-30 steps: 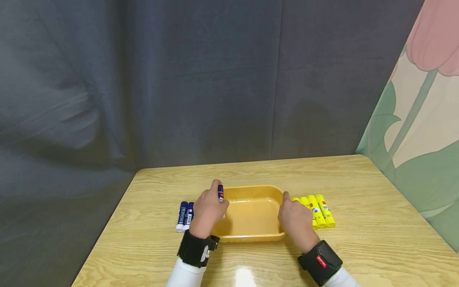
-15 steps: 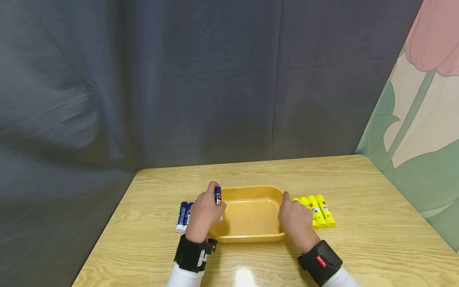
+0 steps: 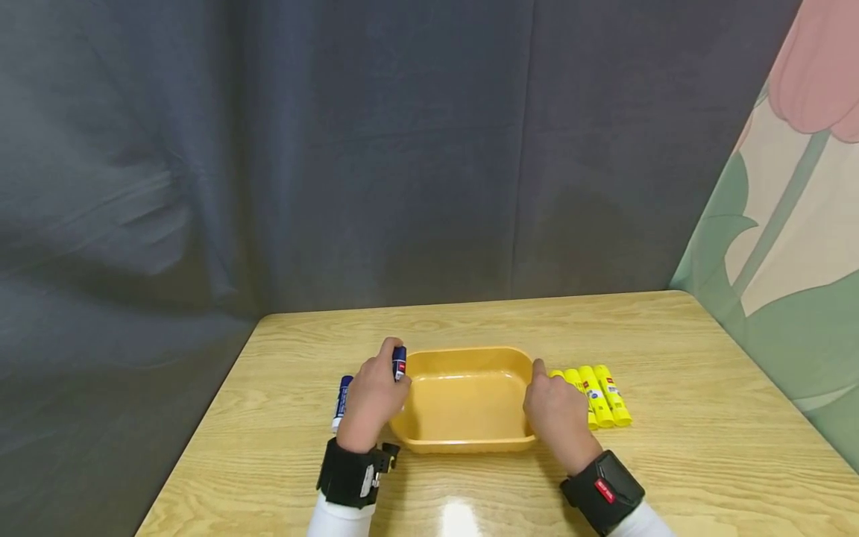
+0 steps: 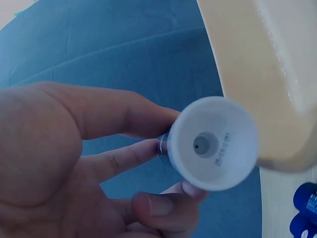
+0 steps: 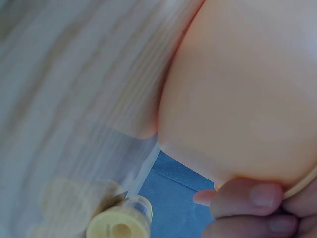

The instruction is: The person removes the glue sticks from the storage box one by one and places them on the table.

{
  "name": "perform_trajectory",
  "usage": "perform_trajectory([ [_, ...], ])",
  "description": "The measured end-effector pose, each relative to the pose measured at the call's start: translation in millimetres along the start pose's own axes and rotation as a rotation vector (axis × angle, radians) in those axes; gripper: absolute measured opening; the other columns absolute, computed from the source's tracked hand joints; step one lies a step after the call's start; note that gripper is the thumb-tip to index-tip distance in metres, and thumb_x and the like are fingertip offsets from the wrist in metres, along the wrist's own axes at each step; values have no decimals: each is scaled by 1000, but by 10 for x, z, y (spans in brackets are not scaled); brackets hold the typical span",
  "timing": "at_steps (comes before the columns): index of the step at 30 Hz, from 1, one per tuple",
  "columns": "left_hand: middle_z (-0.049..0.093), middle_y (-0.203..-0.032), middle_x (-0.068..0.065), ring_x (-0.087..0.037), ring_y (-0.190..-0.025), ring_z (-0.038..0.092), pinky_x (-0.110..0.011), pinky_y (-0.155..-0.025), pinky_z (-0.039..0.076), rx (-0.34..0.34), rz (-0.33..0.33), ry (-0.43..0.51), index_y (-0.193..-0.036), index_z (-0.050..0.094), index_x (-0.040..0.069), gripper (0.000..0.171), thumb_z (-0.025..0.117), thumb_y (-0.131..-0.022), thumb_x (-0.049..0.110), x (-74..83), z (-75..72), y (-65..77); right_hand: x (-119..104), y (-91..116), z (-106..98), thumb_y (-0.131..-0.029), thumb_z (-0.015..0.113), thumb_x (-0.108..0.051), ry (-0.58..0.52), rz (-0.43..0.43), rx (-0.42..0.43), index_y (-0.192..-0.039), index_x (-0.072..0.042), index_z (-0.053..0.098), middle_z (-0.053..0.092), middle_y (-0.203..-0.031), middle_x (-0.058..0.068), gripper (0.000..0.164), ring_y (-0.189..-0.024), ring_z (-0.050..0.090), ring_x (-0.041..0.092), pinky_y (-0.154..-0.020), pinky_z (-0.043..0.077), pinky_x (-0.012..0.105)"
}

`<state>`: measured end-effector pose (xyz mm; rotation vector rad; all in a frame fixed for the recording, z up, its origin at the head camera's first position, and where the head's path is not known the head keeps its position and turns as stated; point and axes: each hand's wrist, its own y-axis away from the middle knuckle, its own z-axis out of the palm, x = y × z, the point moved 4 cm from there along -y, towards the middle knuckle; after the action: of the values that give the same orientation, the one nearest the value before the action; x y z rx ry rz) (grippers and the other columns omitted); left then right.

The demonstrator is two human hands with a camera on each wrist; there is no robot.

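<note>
My left hand point(image 3: 372, 389) holds a dark blue glue stick point(image 3: 399, 363) at the left end of a yellow-orange plastic tray point(image 3: 470, 406). In the left wrist view the stick's white, hollow base point(image 4: 213, 144) faces the camera, pinched between fingers and thumb. Another blue glue stick point(image 3: 342, 399) lies left of that hand; the left wrist view shows two blue ends point(image 4: 307, 198) on the table. At the tray's right end, my right hand point(image 3: 555, 414) grips the rim, its curled fingers point(image 5: 247, 198) against the wall in the right wrist view.
Several yellow glue sticks point(image 3: 607, 395) lie side by side on the wooden table point(image 3: 698, 447), just right of my right hand and partly behind it. A dark grey curtain point(image 3: 416, 164) hangs behind the table, and a flower-patterned wall point(image 3: 805, 246) stands at the right.
My left hand has moved left with the blue glue stick, from over the tray's left part to its left edge. The right hand stays at the rim. The head view has shifted slightly.
</note>
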<state>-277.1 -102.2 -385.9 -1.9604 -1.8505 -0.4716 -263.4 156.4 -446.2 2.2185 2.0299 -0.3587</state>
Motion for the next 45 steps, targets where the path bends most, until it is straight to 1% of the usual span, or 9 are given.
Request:
perform_trajectory([
  [5, 63, -97, -15, -22, -68, 53, -35, -54, 44, 12, -12, -6, -133, 40, 21, 53, 61, -84, 20, -55, -93, 1, 5, 5, -26, -91, 46, -12, 0, -5, 4, -128, 5, 41, 52, -60, 16, 42, -41, 45, 22, -32, 39, 35],
  [9, 62, -100, -16, -23, -68, 53, -35, -54, 46, 4, -23, 14, -134, 39, 19, 54, 61, -85, 20, -112, -144, 9, 8, 6, -36, -91, 45, -12, 3, -10, 8, -128, 6, 42, 49, -57, 14, 42, -40, 44, 21, -32, 38, 33],
  [14, 61, -96, -16, -21, -62, 53, -33, -51, 45, -1, -36, 44, -135, 37, 17, 55, 60, -85, 18, -210, -204, 3, 13, 7, -37, -91, 45, -12, 7, -8, 18, -129, 6, 42, 49, -55, 13, 42, -40, 44, 21, -32, 37, 33],
  [17, 61, -92, -16, -21, -58, 53, -32, -49, 44, -13, -58, 37, -136, 35, 18, 56, 58, -85, 14, -284, -238, -1, 12, 11, -35, -91, 45, -12, 7, -8, 16, -129, 6, 42, 49, -56, 14, 42, -40, 44, 21, -32, 38, 34],
  [23, 61, -89, -17, -21, -55, 52, -31, -46, 42, -33, -96, 26, -137, 32, 19, 57, 55, -85, 9, -435, -281, -18, 9, 15, -40, -91, 44, -12, 5, -14, 19, -128, 7, 42, 49, -56, 14, 42, -40, 44, 21, -32, 38, 34],
  [27, 61, -93, -19, -22, -59, 53, -32, -47, 41, -32, -120, 32, -137, 31, 18, 57, 53, -86, 8, -534, -311, -42, 13, 11, -47, -91, 45, -12, 13, -17, 26, -129, 7, 42, 49, -55, 13, 43, -39, 44, 21, -31, 37, 33],
  [34, 58, -110, -27, -27, -72, 54, -35, -51, 41, -10, -167, 72, -139, 29, 15, 57, 49, -86, 5, -711, -344, -77, 32, 18, -50, -91, 46, -13, 23, -10, 19, -129, 6, 42, 50, -57, 15, 43, -39, 44, 21, -32, 38, 33],
  [40, 56, -112, -28, -29, -73, 53, -37, -53, 41, -7, -185, 83, -139, 28, 13, 58, 46, -85, 5, -855, -320, -130, 52, 34, -56, -91, 46, -13, 31, -13, 24, -130, 6, 42, 49, -56, 14, 44, -39, 44, 21, -31, 38, 33],
  [45, 55, -115, -29, -32, -81, 53, -43, -62, 44, 1, -201, 78, -139, 28, 11, 58, 47, -85, 7, -991, -296, -174, 58, 45, -63, -90, 47, -13, 30, -20, 37, -129, 7, 42, 47, -53, 12, 44, -38, 42, 20, -31, 36, 31],
])
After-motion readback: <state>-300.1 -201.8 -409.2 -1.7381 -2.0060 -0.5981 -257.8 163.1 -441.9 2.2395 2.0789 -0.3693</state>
